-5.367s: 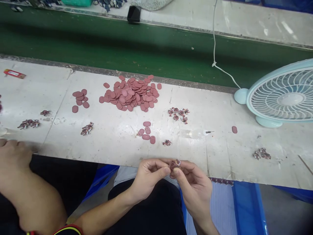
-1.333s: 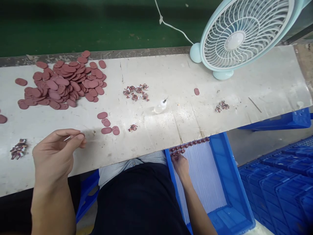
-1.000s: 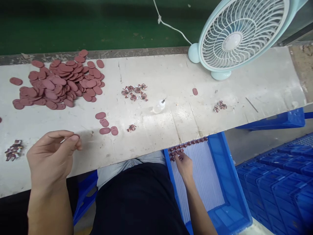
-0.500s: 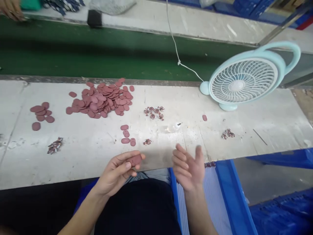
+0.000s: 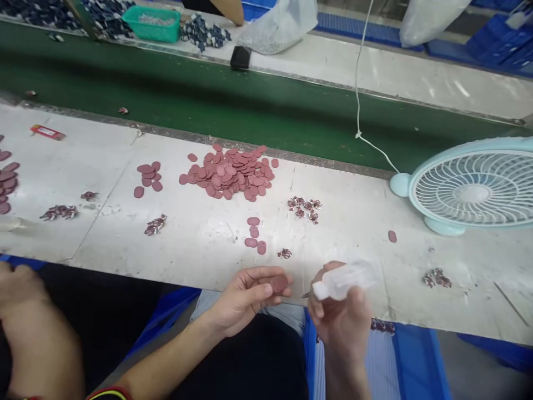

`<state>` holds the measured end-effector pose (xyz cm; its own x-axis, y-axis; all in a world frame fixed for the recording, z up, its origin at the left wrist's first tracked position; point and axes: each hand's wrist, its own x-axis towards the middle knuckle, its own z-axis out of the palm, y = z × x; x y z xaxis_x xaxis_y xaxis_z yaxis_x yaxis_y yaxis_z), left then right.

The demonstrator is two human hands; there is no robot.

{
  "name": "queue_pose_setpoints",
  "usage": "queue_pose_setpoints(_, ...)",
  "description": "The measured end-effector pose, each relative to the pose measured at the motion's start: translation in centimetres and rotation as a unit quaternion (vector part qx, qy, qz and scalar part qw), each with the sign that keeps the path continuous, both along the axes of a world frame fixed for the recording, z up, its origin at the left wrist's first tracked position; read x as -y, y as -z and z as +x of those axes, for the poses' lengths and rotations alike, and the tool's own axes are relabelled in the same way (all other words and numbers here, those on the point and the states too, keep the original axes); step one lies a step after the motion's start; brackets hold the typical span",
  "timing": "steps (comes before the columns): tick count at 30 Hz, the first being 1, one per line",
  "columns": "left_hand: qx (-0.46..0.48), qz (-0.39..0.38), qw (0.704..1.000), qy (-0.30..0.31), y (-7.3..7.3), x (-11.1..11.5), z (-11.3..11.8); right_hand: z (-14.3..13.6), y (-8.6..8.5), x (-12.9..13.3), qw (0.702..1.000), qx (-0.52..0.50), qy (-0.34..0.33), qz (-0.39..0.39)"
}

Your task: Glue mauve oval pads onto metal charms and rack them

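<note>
My left hand (image 5: 250, 300) pinches a reddish oval piece (image 5: 278, 284) between thumb and fingers, just off the table's near edge. To its right, my right hand (image 5: 341, 316) is wrapped round a clear, whitish squeeze bottle (image 5: 347, 279), whose thin dark tip points left toward the oval piece without touching it. On the white table (image 5: 200, 239) lies a large pile of reddish oval pieces (image 5: 233, 172). Several single ovals (image 5: 254, 231) lie nearer my hands. Small dark red and silver parts (image 5: 305, 209) are grouped to their right, with a smaller cluster (image 5: 285, 253) closer to me.
A light blue fan (image 5: 472, 191) stands at the right. A green belt (image 5: 208, 105) runs behind the table. Blue crates (image 5: 420, 361) are below the near edge. Another person's arm (image 5: 37, 328) is at the lower left. A red packet (image 5: 48, 132) lies far left.
The view has shifted left, so the table things appear further right. My right hand, open and bare before, now holds the bottle that lay on the table. My left hand still holds the oval.
</note>
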<state>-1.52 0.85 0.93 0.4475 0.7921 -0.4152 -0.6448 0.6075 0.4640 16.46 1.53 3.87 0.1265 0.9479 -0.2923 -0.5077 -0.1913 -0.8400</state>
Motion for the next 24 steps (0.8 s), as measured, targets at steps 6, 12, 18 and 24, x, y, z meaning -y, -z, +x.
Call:
queue_pose_setpoints(6,-0.002,0.014,1.000,0.020,-0.2,0.7,1.0,-2.6,-0.1,2.1,0.949,0.255,0.119,0.143)
queue_pose_setpoints(12,-0.009,0.017,1.000,0.018,-0.3,0.7,0.9,-2.9,0.0,1.9,0.930,0.310,0.132,0.146)
queue_pose_setpoints(18,-0.001,0.028,0.999,0.017,-0.1,0.7,1.0,-3.0,-0.4,2.4,0.933,0.326,0.114,0.100)
queue_pose_setpoints(24,0.006,0.029,0.999,0.016,-0.2,0.6,1.0,-3.0,-0.4,2.4,0.944,0.278,0.131,0.119)
